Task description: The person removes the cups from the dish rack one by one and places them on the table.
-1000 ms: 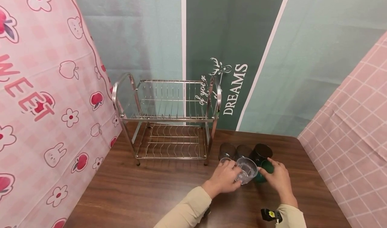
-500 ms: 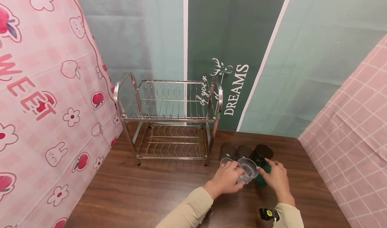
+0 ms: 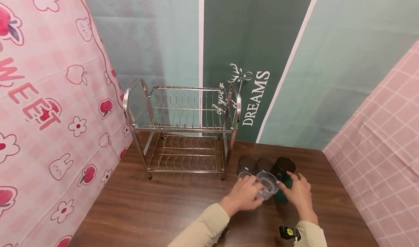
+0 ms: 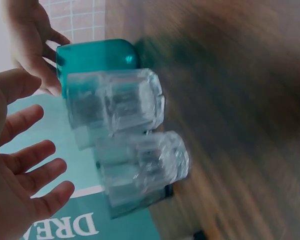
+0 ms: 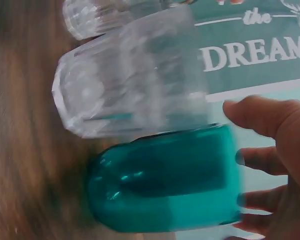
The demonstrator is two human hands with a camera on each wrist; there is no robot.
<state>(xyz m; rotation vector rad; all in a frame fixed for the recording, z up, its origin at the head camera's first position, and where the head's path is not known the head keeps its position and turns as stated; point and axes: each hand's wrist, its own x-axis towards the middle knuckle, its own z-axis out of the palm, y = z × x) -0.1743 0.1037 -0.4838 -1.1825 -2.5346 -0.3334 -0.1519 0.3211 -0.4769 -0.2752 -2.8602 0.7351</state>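
Note:
Two rows of drinking glasses stand on the right of the table. In the front row are a green glass (image 5: 165, 180), a faceted clear glass (image 5: 135, 80) and, left of it, another clear glass (image 4: 145, 165). Behind them stand three dark glasses (image 3: 284, 166). My left hand (image 3: 243, 193) hovers at the clear glasses. In the left wrist view its fingers are spread and apart from the glass. My right hand (image 3: 299, 194) is over the green glass, fingertips (image 5: 246, 156) right at its rim and thumb raised beside the clear one.
A two-tier chrome dish rack (image 3: 181, 130) stands left of the glasses with bare wire shelves. The brown wooden table (image 3: 157, 207) meets a green curtain (image 3: 255, 39) at the back. Pink cloths hang along the left and right sides.
My right hand has shifted slightly left and down at the green glass. My left hand stays almost still at the clear glasses.

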